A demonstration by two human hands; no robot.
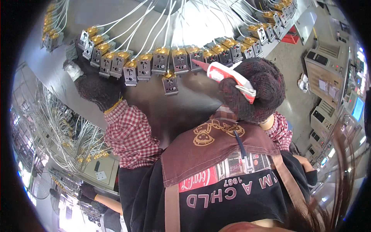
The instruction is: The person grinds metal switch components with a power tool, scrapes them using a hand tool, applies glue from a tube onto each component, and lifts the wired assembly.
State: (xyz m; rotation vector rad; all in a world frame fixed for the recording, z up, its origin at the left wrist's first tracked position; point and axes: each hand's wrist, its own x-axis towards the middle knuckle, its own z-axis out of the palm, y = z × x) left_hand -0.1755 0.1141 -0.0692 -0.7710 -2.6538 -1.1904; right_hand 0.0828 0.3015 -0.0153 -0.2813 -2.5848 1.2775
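My right hand [259, 87], in a dark knitted glove, is closed around a red-and-white tube [231, 77] with a long pointed reddish nozzle. The nozzle tip reaches left to the row of small metal blocks [180, 62], each with a brass-coloured top and a white wire. One metal block [170, 84] stands out from the row on the near side. At the left end of the row, my left hand [94, 87], gloved too, lies on the metal table [154, 106] with its fingers stretched out. Pale wrapping covers one finger; the blocks partly hide the others.
White wires run from the blocks toward the far side. More blocks [52, 38] sit at the far left. Bundled wires [69, 135] lie on a surface at left, near a co-worker's gloved hand [89, 191]. Beige machines [324, 63] and a red bin [290, 36] stand at right.
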